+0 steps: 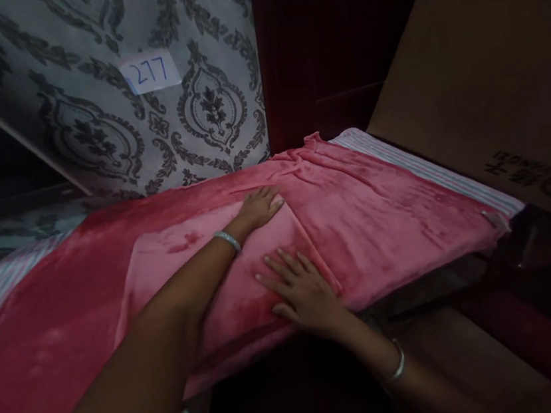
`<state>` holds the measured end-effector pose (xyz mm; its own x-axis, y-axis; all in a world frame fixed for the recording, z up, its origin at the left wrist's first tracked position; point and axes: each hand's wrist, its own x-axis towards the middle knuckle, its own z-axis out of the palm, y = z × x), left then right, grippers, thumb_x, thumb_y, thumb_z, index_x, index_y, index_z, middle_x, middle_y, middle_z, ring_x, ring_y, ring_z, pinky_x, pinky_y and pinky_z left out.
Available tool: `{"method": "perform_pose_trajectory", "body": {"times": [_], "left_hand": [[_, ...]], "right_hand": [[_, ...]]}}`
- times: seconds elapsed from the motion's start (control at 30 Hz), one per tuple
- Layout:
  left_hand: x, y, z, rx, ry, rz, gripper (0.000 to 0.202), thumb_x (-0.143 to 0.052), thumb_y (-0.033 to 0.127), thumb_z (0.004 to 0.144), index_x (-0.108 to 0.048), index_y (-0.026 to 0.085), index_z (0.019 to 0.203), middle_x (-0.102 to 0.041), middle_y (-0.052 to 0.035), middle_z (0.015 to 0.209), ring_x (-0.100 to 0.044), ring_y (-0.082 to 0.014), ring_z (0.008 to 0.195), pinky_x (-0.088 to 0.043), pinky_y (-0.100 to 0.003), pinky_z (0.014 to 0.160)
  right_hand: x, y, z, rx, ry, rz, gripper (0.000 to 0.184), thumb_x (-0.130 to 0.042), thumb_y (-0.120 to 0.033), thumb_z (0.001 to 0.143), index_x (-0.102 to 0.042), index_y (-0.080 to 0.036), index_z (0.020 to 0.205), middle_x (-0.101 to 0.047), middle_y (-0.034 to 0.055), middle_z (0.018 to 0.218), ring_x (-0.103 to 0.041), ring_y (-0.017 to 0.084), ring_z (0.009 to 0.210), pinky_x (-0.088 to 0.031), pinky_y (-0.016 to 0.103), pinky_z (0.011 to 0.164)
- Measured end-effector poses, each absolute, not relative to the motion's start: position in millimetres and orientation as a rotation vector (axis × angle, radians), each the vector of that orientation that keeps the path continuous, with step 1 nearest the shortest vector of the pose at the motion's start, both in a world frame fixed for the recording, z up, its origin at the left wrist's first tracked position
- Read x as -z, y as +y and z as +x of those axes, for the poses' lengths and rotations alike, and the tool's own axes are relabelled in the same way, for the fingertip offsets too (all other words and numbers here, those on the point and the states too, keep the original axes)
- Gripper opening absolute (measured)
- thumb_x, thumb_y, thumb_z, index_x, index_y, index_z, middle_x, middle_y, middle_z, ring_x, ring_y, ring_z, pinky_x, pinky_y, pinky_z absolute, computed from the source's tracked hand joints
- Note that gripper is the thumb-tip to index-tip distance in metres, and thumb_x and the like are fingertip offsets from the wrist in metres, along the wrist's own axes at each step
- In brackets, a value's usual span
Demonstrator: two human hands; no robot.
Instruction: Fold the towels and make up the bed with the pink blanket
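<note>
A pink fleece blanket (381,213) lies spread over a striped mattress (426,171). A folded layer of the same blanket (186,257) rests on top in the middle. My left hand (261,207) lies flat on the far edge of this fold, fingers together and stretched out, a bangle on the wrist. My right hand (302,289) presses flat on the near part of the fold, fingers spread, also with a bangle on the wrist. Neither hand holds anything.
A grey patterned board (94,121) with a paper label reading 277 (149,71) leans behind the bed. Dark red wooden furniture (328,59) stands at the back. A large cardboard sheet (490,73) leans at the right. The room is dim.
</note>
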<state>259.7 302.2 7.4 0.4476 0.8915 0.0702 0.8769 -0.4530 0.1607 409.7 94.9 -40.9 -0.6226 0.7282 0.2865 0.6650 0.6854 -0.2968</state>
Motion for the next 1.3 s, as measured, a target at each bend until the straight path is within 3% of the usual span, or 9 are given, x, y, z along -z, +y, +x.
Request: {"method": "perform_pose_trajectory", "body": {"times": [0.1,0.27,0.37,0.47,0.6,0.77,0.97,1.13,1.3], "left_hand": [[-26.7,279.5,258.8,-0.165,1.602,2.630,0.066,-0.037,0.051,0.101,-0.034,0.017,0.157,-0.027,-0.0157,0.166,-0.022,-0.0326,0.154,-0.011,-0.059,0.125],[-51.6,218.6,228.8,-0.209,1.194,2.538,0.065,-0.021,0.054,0.103,-0.035,0.020,0.156,-0.033,-0.0079,0.165,-0.031,-0.0207,0.151,-0.022,-0.039,0.125],[-49.1,183.8,201.9,-0.158,1.148,2.497,0.065,-0.018,0.058,0.103,-0.034,0.026,0.157,-0.033,-0.0043,0.165,-0.029,-0.0211,0.152,-0.019,-0.044,0.126],[-31.2,164.0,180.0,-0.068,1.276,2.585,0.060,-0.024,0.056,0.103,-0.034,0.031,0.157,-0.029,-0.0045,0.167,-0.018,-0.0259,0.156,-0.009,-0.059,0.125],[-6.7,165.7,162.3,-0.065,1.291,2.763,0.060,-0.025,0.053,0.104,-0.031,0.029,0.159,-0.024,-0.0066,0.168,-0.013,-0.0257,0.157,0.000,-0.060,0.125],[-8.2,210.5,140.6,-0.057,1.439,2.704,0.067,-0.030,0.063,0.099,-0.030,0.033,0.159,-0.018,-0.0056,0.169,-0.011,-0.0306,0.157,-0.005,-0.064,0.123],[-3.7,262.9,121.7,-0.178,1.538,2.423,0.070,-0.026,0.062,0.100,-0.037,0.023,0.157,-0.039,-0.0068,0.162,-0.035,-0.0240,0.150,-0.024,-0.042,0.125],[6.8,264.3,120.3,-0.277,1.567,2.406,0.070,-0.025,0.065,0.098,-0.040,0.026,0.155,-0.041,-0.0033,0.161,-0.034,-0.0237,0.150,-0.022,-0.042,0.125],[-0.4,256.2,124.5,-0.243,1.569,2.442,0.069,-0.026,0.061,0.100,-0.041,0.023,0.154,-0.042,-0.0069,0.160,-0.038,-0.0215,0.148,-0.027,-0.038,0.123]], "right_hand": [[31.5,92.7,416.3,-0.213,-2.522,-1.073,0.062,-0.057,-0.041,0.098,-0.038,-0.035,0.156,-0.028,0.0029,0.166,-0.015,0.030,0.155,-0.018,0.059,0.123],[-6.2,88.2,407.1,-0.320,-2.503,-0.799,0.046,-0.046,-0.041,0.105,-0.051,-0.029,0.149,-0.046,0.0076,0.156,-0.036,0.026,0.145,-0.027,0.053,0.120],[-15.2,86.5,380.0,-0.313,-2.564,-0.567,0.043,-0.048,-0.043,0.104,-0.057,-0.027,0.144,-0.053,0.0078,0.149,-0.042,0.024,0.139,-0.029,0.049,0.119],[0.8,86.8,354.8,-0.249,-2.658,-0.505,0.046,-0.051,-0.045,0.103,-0.054,-0.029,0.146,-0.052,0.0078,0.151,-0.038,0.027,0.140,-0.023,0.054,0.121],[29.3,87.8,345.2,-0.278,-2.670,-0.589,0.047,-0.047,-0.047,0.104,-0.050,-0.034,0.149,-0.043,0.0033,0.159,-0.035,0.026,0.144,-0.017,0.054,0.123],[30.8,86.6,350.5,-0.392,-2.703,-0.622,0.047,-0.045,-0.045,0.105,-0.045,-0.036,0.151,-0.036,-0.0018,0.163,-0.021,0.022,0.152,-0.014,0.052,0.125],[30.8,88.0,351.9,-0.476,-2.724,-0.625,0.053,-0.048,-0.041,0.104,-0.037,-0.039,0.155,-0.031,-0.0046,0.165,-0.016,0.021,0.154,-0.009,0.051,0.126],[34.8,87.7,351.4,-0.451,-2.725,-0.620,0.056,-0.052,-0.038,0.102,-0.037,-0.038,0.156,-0.030,-0.0031,0.165,-0.017,0.022,0.154,-0.011,0.051,0.127],[34.8,87.2,347.2,-0.352,-2.731,-0.643,0.049,-0.048,-0.040,0.104,-0.043,-0.037,0.153,-0.028,-0.0033,0.166,-0.017,0.021,0.154,-0.017,0.052,0.125]]}}
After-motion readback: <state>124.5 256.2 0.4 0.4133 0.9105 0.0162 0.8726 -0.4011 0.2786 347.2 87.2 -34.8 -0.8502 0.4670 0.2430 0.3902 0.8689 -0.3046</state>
